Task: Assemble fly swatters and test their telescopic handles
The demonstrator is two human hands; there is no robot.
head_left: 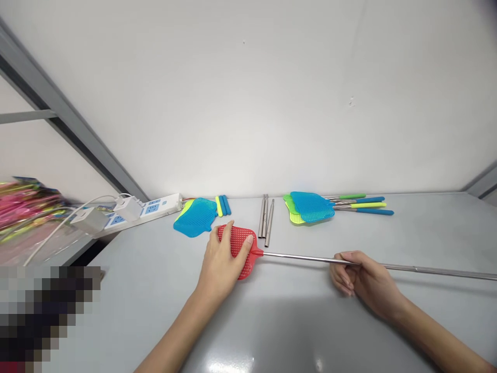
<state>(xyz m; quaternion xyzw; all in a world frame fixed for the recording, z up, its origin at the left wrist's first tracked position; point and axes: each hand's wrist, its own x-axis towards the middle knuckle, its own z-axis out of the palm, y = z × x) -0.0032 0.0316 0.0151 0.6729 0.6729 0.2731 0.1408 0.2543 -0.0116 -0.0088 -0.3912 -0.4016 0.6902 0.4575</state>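
Observation:
My left hand (pixel 225 256) grips the red perforated head of a fly swatter (pixel 248 259), thumb on its face and fingers around the far edge. From that head a long, thin metal rod (pixel 298 256) runs right and leaves the view at the right edge, so its far end is hidden. My right hand (pixel 361 277) is closed around the rod near its middle, fingers curled beneath. Behind the hands lie several short metal rods (pixel 265 217). Loose blue and yellow swatter heads (pixel 196 216) lie beyond my left hand, beside blue and yellow grip sleeves (pixel 222 205).
Several swatters with short rods and coloured handles (pixel 312 207) are stacked at the back right, by the wall. A white power strip (pixel 161 207) with plugged adapters and a cable stands at the left. Shiny wrapped pink and yellow items (pixel 31 210) lie at the far left.

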